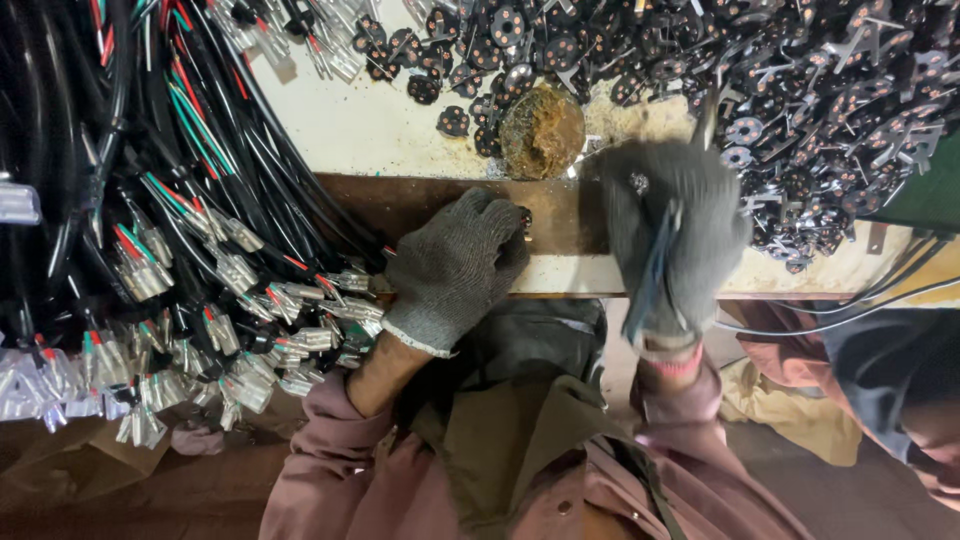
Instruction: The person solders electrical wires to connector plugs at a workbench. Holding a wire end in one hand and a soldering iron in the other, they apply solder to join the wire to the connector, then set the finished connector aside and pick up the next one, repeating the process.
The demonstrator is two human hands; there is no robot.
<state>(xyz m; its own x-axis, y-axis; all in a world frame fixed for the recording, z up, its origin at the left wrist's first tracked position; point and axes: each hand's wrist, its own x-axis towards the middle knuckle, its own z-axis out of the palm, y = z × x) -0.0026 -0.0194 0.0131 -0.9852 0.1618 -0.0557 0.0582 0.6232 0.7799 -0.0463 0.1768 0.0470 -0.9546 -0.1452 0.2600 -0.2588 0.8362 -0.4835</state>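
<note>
Cluttered cream-topped table [380,130] had a small black round plastic part [525,216] pinned on its brown front edge by the grey-gloved left hand [455,265], fingers curled shut on it, while the blurred right hand [672,235] gripped a tool just right of it.

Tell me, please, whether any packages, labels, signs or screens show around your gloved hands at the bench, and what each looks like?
None in view: no package, label, sign or screen.
The left hand rests on the bench edge, holding a small dark part.
The right hand, blurred, grips a tool.
Around them lie only wire bundles and a heap of black parts.
</note>
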